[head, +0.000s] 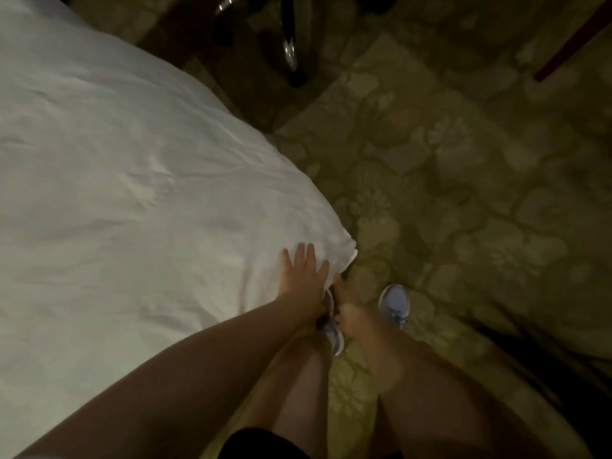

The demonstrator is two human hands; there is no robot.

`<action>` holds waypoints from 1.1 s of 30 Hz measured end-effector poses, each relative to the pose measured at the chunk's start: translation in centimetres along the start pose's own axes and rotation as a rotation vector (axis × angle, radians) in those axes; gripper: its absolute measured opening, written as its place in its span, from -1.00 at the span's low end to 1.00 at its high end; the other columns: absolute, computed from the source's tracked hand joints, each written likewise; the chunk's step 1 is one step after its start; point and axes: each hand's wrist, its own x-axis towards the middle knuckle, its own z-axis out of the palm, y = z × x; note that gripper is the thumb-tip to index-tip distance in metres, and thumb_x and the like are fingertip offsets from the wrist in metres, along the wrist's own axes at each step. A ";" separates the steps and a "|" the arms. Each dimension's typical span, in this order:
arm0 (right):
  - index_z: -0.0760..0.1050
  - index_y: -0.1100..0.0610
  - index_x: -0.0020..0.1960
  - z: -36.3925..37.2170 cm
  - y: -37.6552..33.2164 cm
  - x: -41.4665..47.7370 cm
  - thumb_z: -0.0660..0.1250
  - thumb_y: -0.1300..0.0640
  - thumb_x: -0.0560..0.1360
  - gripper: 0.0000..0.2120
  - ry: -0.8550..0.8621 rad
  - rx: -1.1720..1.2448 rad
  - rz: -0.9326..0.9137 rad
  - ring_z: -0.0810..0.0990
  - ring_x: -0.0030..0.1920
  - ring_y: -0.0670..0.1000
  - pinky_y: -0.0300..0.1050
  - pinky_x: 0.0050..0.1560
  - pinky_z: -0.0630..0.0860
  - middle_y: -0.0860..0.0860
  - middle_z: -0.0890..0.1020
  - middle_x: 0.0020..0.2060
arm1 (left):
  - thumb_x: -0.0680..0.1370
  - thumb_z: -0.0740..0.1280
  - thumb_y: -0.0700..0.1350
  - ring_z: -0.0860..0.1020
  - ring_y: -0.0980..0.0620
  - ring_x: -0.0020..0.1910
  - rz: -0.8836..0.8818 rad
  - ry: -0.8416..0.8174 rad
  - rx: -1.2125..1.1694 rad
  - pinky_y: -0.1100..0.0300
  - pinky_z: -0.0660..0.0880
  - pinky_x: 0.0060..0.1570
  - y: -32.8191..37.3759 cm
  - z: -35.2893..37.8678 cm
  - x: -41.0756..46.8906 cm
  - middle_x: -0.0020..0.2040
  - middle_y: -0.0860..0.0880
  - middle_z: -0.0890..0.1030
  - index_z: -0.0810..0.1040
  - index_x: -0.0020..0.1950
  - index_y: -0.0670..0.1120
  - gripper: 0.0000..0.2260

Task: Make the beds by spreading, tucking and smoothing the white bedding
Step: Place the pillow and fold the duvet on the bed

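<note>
At the bed's near corner the left hand [303,273] lies flat on the white bedding [132,193], fingers [309,251] straight and spread. This looks like smoothing just ahead of a tuck. The right hand [346,301] reaches below the corner's hanging edge; I cannot tell whether it grips anything. The next move likely calls for drawing that edge taut and pushing it under.

Beside the hands are pale shoes [394,301] on patterned carpet [447,193]. Shallow creases cross the bedding. Farther off stand a dark glossy object [288,44] and a reddish wooden piece [569,44].
</note>
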 end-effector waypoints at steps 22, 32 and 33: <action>0.44 0.22 0.11 1.2 -13.6 -11.7 0.23 0.40 0.48 -0.77 0.018 0.495 -0.412 0.56 -0.22 0.03 -0.15 -0.24 0.53 0.10 0.55 -0.20 | 0.56 0.23 -0.01 0.36 -0.09 0.25 -0.186 0.317 -0.334 0.06 0.38 0.14 -1.2 -13.9 -3.7 0.30 -0.12 0.31 0.20 0.37 -0.14 -0.54; 0.17 0.00 0.51 3.6 -18.6 -23.4 0.47 -0.36 0.20 0.01 -0.019 0.605 -0.370 0.49 0.20 0.20 0.21 0.29 0.41 0.15 0.43 0.34 | 0.59 0.19 -0.10 0.51 -0.09 0.12 -0.081 0.476 -0.485 0.13 0.39 0.08 -8.6 -18.4 -14.8 0.17 -0.12 0.51 0.35 0.30 -0.13 -0.70; 0.14 -0.01 0.52 2.9 -18.9 -23.3 0.46 -0.41 0.17 0.07 -0.010 0.569 -0.384 0.48 0.22 0.20 0.20 0.29 0.41 0.15 0.40 0.37 | 0.59 0.19 -0.11 0.51 -0.08 0.13 -0.069 0.492 -0.474 0.14 0.39 0.11 -8.7 -18.2 -15.5 0.19 -0.11 0.51 0.35 0.33 -0.10 -0.69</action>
